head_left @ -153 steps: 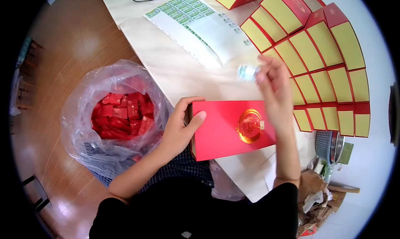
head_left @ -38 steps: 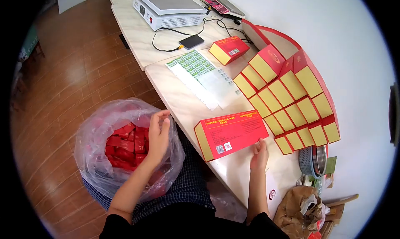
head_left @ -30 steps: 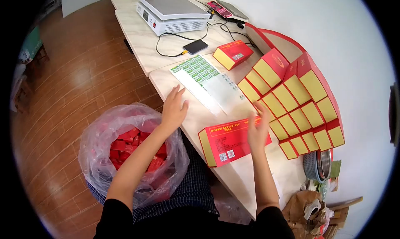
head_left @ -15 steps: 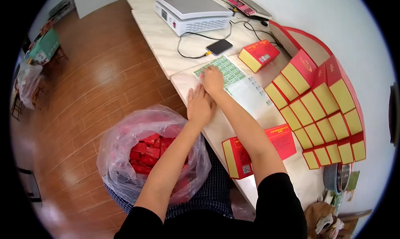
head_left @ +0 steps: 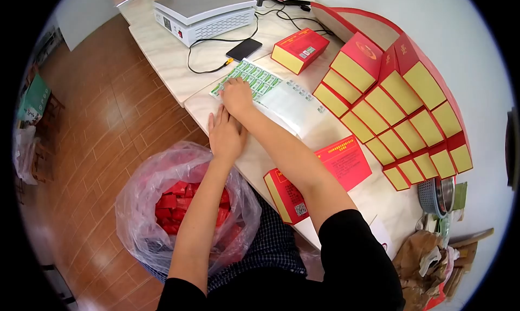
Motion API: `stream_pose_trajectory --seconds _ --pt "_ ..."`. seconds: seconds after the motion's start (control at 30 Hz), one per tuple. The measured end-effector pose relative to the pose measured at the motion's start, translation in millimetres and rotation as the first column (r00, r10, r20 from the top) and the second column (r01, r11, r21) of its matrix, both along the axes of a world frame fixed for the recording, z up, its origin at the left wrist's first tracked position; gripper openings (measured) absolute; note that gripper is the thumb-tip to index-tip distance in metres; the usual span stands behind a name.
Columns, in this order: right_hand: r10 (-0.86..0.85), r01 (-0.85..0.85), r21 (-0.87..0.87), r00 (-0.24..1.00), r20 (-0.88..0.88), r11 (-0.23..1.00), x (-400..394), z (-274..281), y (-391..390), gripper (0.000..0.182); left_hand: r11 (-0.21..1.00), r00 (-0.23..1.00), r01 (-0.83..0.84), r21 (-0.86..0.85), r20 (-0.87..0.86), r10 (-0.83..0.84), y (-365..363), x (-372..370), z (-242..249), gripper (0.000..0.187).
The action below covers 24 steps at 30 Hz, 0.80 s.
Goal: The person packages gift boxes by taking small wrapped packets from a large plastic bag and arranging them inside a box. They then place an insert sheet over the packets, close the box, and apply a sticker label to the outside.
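On the pale table lies a sheet of green-and-white stickers, part of it bare white backing. My right hand is on the sheet's near left part, fingers curled down and pressed together; whatever they pinch is too small to make out. Just below it, my left hand rests at the table edge with fingers spread, its tips close to the right hand and the sheet's corner. A red box with a yellow side lies under my right forearm. Another red and yellow box sits beyond the sheet.
Stacked red boxes with yellow ends stand at the right. A white scale-like device, a phone and cables are at the back. A clear bag of red packets is by my lap. A grey basket stands at the right.
The view has shifted, so the table and boxes appear further left and the hands with them. Both hands remain at the sheet's near left edge, with little change in pose.
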State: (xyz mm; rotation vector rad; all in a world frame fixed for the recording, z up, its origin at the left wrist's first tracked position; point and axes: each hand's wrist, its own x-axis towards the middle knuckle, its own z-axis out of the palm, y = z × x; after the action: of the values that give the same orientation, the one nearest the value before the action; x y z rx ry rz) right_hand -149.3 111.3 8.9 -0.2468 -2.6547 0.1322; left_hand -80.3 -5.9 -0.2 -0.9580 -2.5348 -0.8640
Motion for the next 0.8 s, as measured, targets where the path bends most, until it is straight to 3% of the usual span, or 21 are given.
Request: stream_pose_trajectory --seconds 0.17,0.23,0.33,0.63,0.77,0.8 --pt "0.004 -0.006 0.062 0.999 0.042 0.998 -3.7 -7.3 3.3 0.036 1.0 1.0 0.006 -0.003 -0.013 -0.006 0.7 1.0 0.7 0.055" --pt "0.015 -0.02 0.169 0.999 0.033 0.985 -5.2 -10.9 4.0 0.042 1.0 1.0 0.01 -0.007 0.001 -0.01 0.2 0.6 2.1 0.055" --pt "0.03 -0.05 0.167 0.992 0.124 0.985 -4.8 -5.3 4.4 0.047 1.0 1.0 0.014 -0.008 -0.022 -0.014 -0.4 -1.3 -2.1 0.054" --pt "0.09 -0.126 0.206 0.98 0.177 0.97 -2.5 -3.3 1.3 0.051 0.999 0.999 0.026 0.026 -0.025 -0.025 -1.7 0.8 1.3 0.054" --pt "0.107 -0.134 0.099 0.964 0.245 0.986 -1.3 6.5 -3.4 0.052 1.0 1.0 0.023 -0.001 -0.011 -0.023 -2.7 -0.3 1.0 0.054" --pt "0.094 -0.099 0.022 0.981 0.17 0.995 2.1 7.2 -4.3 0.051 1.0 1.0 0.019 -0.002 0.005 -0.019 -2.5 0.4 2.3 0.053"
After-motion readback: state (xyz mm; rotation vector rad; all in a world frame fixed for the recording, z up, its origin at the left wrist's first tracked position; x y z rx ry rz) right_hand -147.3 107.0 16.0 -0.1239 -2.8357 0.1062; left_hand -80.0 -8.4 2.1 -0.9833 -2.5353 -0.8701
